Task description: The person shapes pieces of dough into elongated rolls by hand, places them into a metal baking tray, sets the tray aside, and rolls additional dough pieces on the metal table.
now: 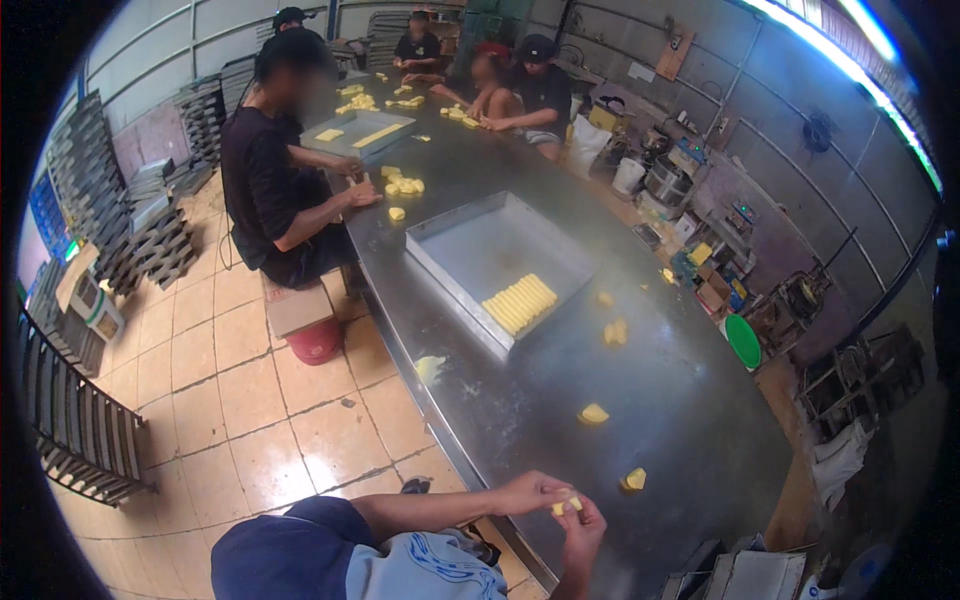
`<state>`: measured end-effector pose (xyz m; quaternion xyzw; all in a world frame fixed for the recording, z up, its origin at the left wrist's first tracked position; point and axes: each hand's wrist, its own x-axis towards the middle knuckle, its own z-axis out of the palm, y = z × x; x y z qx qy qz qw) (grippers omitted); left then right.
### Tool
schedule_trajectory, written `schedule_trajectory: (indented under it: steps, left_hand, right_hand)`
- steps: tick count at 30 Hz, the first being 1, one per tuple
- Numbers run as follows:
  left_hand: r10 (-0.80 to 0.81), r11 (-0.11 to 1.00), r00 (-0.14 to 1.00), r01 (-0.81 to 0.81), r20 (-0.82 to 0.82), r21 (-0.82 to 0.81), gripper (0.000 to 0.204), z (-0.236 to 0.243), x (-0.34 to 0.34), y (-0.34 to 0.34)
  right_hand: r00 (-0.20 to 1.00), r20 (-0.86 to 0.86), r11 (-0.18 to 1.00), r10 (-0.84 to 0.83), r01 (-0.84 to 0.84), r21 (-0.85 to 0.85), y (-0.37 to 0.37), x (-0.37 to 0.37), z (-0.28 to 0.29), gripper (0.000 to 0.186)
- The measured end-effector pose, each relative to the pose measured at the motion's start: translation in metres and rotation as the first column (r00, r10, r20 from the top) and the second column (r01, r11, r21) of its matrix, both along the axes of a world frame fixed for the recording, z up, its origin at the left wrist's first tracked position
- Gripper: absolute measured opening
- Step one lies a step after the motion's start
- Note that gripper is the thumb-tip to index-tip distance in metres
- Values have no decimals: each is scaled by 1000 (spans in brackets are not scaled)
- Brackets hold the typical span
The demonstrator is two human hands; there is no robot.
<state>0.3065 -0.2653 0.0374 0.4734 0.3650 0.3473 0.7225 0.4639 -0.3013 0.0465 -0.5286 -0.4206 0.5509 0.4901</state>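
Over the near end of the metal table, my two hands meet around a small piece of yellow dough (566,507). My left hand (530,492) pinches it from the left, with the arm reaching in from the lower left. My right hand (584,528) grips it from the right, fingers curled. One lump of dough (633,479) lies on the table just right of my hands, and another lump (594,413) sits farther up. Beyond them stands a shallow metal tray (490,245), with a row of yellow dough rolls (519,304) lined up in its near right corner.
The steel table (690,400) runs far ahead. A person in black (262,170) works dough at its left side; others sit at the far end near a second tray (345,140). A dark rack (80,420) stands left. Machines and a green basin (743,342) line the right.
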Motion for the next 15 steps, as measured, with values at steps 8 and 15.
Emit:
schedule_trajectory:
  steps: [8, 15]
  left_hand:
    - [-81, 924, 886, 239, 456, -300, 39, -2, -19, 28]
    - [-163, 853, 891, 343, -424, 392, 36, 36, -24, 36]
  right_hand:
    - [998, 30, 993, -47, 43, 108, 8, -10, 19, 36]
    - [960, 275, 993, -49, 76, -88, 10, 9, 49, 24]
